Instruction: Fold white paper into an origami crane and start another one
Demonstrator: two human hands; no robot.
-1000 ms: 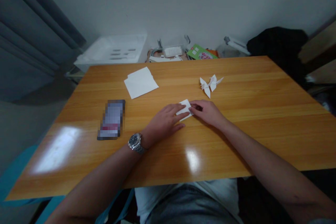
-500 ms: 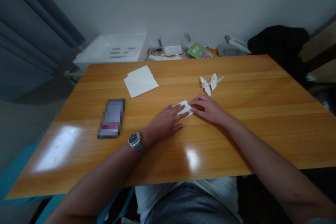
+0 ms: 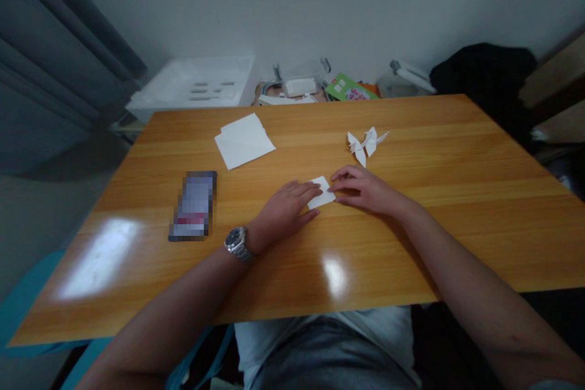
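A small folded white paper (image 3: 322, 191) lies flat in the middle of the wooden table (image 3: 448, 207). My left hand (image 3: 286, 210), with a watch on its wrist, rests on the paper's left part with fingers stretched flat. My right hand (image 3: 363, 190) lies beside the paper's right edge, its fingertips pressed on that edge. A finished white paper crane (image 3: 365, 143) stands just beyond my right hand.
A short stack of white paper sheets (image 3: 244, 141) lies at the far left of centre. A phone (image 3: 194, 205) lies left of my left hand. Behind the table's far edge are a white tray (image 3: 196, 86), a green booklet (image 3: 348, 89) and a black bag (image 3: 484, 76).
My right hand has slid slightly right along the paper's edge, its fingers flattening. My left hand has shifted a little left on the paper. The paper stays flat on the table.
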